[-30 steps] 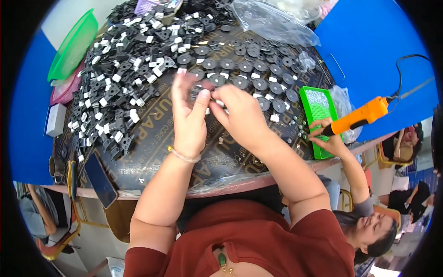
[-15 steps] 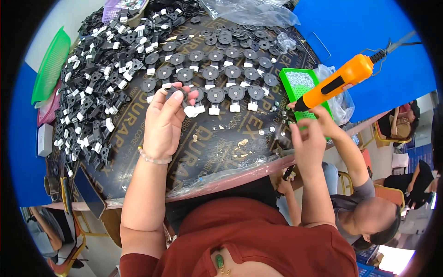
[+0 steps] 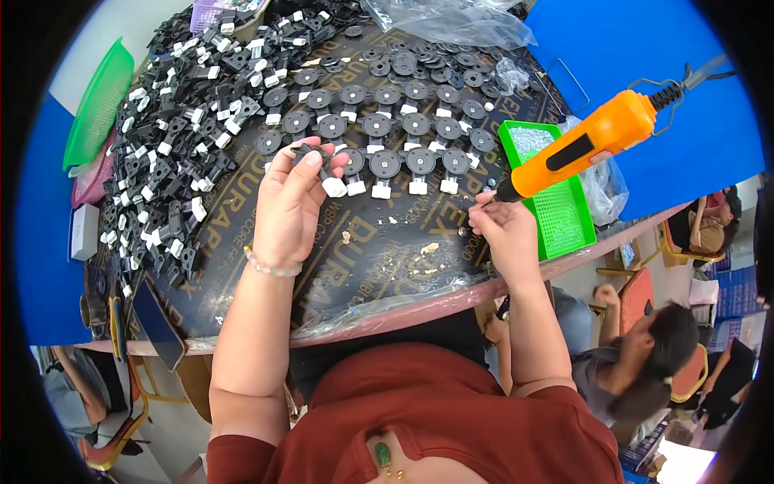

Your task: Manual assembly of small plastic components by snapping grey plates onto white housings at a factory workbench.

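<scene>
A black plastic bracket with a white end block (image 3: 333,187) is pinched between the thumb and fingers of my left hand (image 3: 292,189), above the near row of wheeled parts. My right hand (image 3: 506,234) is at the tip of an orange electric screwdriver (image 3: 588,147), its thumb and fingers drawn together; whether they hold a small piece is hidden. Black wheels with white-ended brackets (image 3: 384,165) lie in several rows beyond my hands. Beside my right hand stands a green tray (image 3: 562,222) with small silvery pieces in its far part.
A heap of black-and-white brackets (image 3: 173,173) covers the table's left side. Loose black discs (image 3: 407,64) and a clear plastic bag (image 3: 451,24) lie at the back. The screwdriver's cable rises at the right. A co-worker (image 3: 637,355) sits at the right, below the table edge.
My right hand has moved left, up to the screwdriver's tip. The co-worker's arm has withdrawn from beside the green tray. My left hand still holds the bracket.
</scene>
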{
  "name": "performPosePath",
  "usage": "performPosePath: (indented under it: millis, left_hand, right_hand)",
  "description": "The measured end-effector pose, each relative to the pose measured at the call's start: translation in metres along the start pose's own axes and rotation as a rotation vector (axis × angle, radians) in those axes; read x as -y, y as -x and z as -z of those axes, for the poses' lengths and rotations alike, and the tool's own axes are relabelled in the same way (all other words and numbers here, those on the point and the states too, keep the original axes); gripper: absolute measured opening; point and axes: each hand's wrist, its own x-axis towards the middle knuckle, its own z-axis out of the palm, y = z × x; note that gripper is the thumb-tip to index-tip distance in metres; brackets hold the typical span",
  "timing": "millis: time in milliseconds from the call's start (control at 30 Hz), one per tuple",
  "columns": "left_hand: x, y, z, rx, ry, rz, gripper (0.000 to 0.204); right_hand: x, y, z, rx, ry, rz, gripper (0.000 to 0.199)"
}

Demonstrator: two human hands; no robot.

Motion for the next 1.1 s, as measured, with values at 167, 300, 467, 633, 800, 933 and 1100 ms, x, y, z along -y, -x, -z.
performPosePath:
  millis: [167, 300, 467, 633, 800, 933, 1100]
  left_hand:
    - [-0.003, 0.001, 0.001, 0.053, 0.005, 0.001, 0.022]
    - [-0.003, 0.008, -0.010, 0.121, 0.048, 0.172, 0.024]
    - [0.000, 0.013, -0.011, 0.189, 0.086, 0.312, 0.036]
    - [0.005, 0.011, -0.008, 0.179, 0.082, 0.311, 0.037]
    - [0.007, 0.010, -0.004, 0.208, 0.123, 0.304, 0.033]
    - [0.007, 0.010, -0.003, 0.197, 0.201, 0.303, 0.030]
    - [0.007, 0.009, -0.004, 0.195, 0.267, 0.319, 0.030]
  right_hand:
    - [0.031, 0.022, 0.018, 0.096, 0.668, 0.152, 0.024]
    - [0.063, 0.037, 0.017, 0.348, 0.595, 0.071, 0.016]
    - [0.076, 0.019, -0.029, 0.352, 0.227, 0.400, 0.012]
    - [0.101, -0.016, -0.080, 0.394, 0.015, 0.251, 0.005]
    - [0.102, -0.041, -0.104, 0.546, 0.093, 0.244, 0.012]
    - [0.097, -0.044, -0.114, 0.569, 0.072, 0.252, 0.013]
    - [0.092, -0.042, -0.119, 0.504, 0.012, 0.253, 0.020]
